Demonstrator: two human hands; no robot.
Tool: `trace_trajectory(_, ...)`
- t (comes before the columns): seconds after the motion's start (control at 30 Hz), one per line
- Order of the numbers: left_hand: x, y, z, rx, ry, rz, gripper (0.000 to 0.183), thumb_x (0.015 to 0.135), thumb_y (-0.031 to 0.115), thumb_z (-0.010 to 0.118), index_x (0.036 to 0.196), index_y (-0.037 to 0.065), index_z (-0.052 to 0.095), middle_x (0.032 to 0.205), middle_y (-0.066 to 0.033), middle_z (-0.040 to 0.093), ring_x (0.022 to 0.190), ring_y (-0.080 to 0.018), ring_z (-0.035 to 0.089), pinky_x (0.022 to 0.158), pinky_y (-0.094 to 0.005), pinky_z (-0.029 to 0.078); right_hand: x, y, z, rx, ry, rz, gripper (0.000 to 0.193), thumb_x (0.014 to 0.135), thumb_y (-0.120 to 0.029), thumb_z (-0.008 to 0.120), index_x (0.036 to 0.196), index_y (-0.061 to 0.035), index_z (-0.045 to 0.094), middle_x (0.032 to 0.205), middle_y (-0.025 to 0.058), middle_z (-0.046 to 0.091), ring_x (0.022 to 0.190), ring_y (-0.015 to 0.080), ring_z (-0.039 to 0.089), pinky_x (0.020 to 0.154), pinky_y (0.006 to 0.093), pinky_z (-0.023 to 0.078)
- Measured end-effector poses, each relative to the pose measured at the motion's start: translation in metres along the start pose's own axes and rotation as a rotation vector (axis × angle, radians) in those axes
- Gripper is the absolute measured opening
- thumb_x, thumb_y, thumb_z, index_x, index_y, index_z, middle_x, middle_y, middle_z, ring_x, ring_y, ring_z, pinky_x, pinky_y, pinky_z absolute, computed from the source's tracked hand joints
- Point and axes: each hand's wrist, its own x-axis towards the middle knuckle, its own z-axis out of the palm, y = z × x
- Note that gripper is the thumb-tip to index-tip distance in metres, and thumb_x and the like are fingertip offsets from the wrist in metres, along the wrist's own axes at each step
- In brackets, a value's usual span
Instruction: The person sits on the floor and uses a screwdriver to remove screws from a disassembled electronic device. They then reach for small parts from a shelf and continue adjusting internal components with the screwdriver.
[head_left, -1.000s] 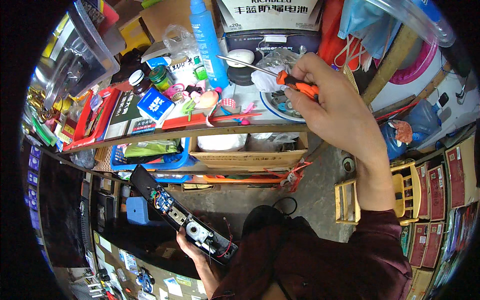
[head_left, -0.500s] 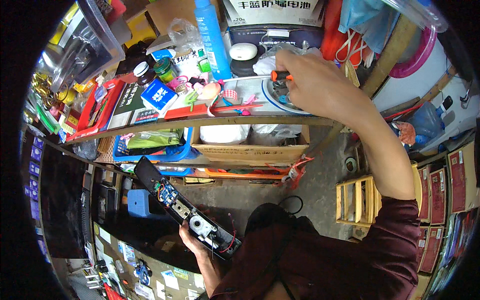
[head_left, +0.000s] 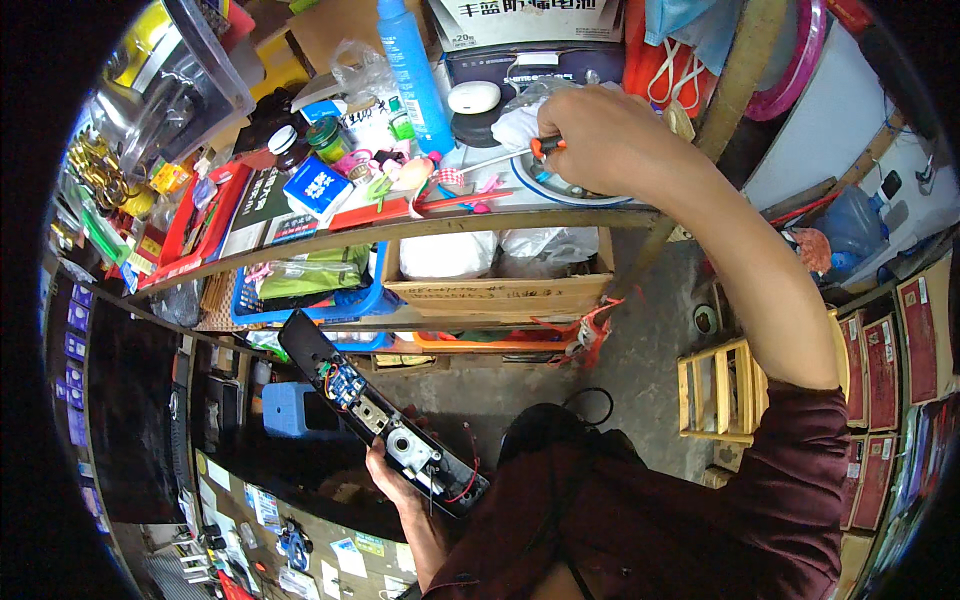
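Observation:
My left hand (head_left: 388,472) is closed around a long, narrow black casing (head_left: 308,345) of an opened device, held low and slantwise in front of me. Inside the casing show a blue circuit board (head_left: 347,384), a metal plate, a round white part and thin red wires. My right hand (head_left: 610,138) reaches out over the shelf, its fingers wrapped round the orange-and-black handle of a screwdriver (head_left: 545,147). The shaft points left. Just below that hand is a white plate with a blue rim (head_left: 535,188); small items in it are partly hidden by the hand.
Left along the shelf stand a tall blue bottle (head_left: 412,80), small jars, a blue packet (head_left: 318,188) and a red tray (head_left: 205,225). Beneath sit a blue basket (head_left: 310,310) and an open cardboard box (head_left: 500,295). A wooden stool (head_left: 720,390) is at the right.
My right hand has drawn slightly up and left from over the plate, with more of the screwdriver's shaft showing. The left hand still holds the casing; the view has shifted a little.

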Motion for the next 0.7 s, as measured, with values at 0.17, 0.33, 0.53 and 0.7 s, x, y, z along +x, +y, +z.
trace_trajectory(0.17, -0.003, 0.005, 0.003, 0.07, 0.02, 0.002, 0.065, 0.097, 0.044, 0.05, 0.14, -0.004, 0.053, 0.122, -0.0246, 0.07, 0.097, -0.0359, 0.074, 0.078, -0.0477, 0.064, 0.01, 0.002, 0.007, -0.059, 0.059, 0.021, 0.026, 0.081, -0.013, 0.071, 0.104, -0.0028, 0.078, 0.105, 0.0232, 0.074, 0.104, 0.0416, 0.07, 0.093, 0.0518, 0.055)
trace_trajectory(0.33, -0.009, 0.006, 0.002, 0.075, 0.072, -0.007, 0.06, 0.097, 0.043, 0.048, 0.133, -0.004, 0.057, 0.116, -0.0228, 0.072, 0.096, -0.0351, 0.074, 0.078, -0.0472, 0.064, 0.008, 0.0, 0.006, 0.006, 0.106, 0.024, 0.026, 0.08, -0.011, 0.068, 0.103, -0.0034, 0.079, 0.106, 0.0233, 0.075, 0.103, 0.0414, 0.071, 0.093, 0.0509, 0.055)
trace_trajectory(0.53, -0.009, 0.008, -0.004, 0.094, 0.084, -0.034, 0.057, 0.097, 0.041, 0.047, 0.13, -0.004, 0.058, 0.111, -0.0218, 0.072, 0.095, -0.0373, 0.074, 0.078, -0.049, 0.064, 0.009, -0.007, -0.003, 0.008, -0.164, 0.047, 0.027, 0.081, -0.014, 0.066, 0.103, -0.0039, 0.079, 0.108, 0.0247, 0.074, 0.103, 0.0427, 0.07, 0.094, 0.0486, 0.055)
trace_trajectory(0.7, -0.008, 0.005, -0.003, 0.044, 0.088, -0.014, 0.057, 0.097, 0.041, 0.047, 0.131, -0.004, 0.058, 0.111, -0.0216, 0.072, 0.095, -0.0383, 0.074, 0.078, -0.0505, 0.064, 0.005, -0.008, -0.008, -0.062, -0.121, 0.013, 0.026, 0.079, -0.015, 0.063, 0.098, -0.003, 0.078, 0.101, 0.0277, 0.072, 0.099, 0.046, 0.069, 0.089, 0.0496, 0.055)
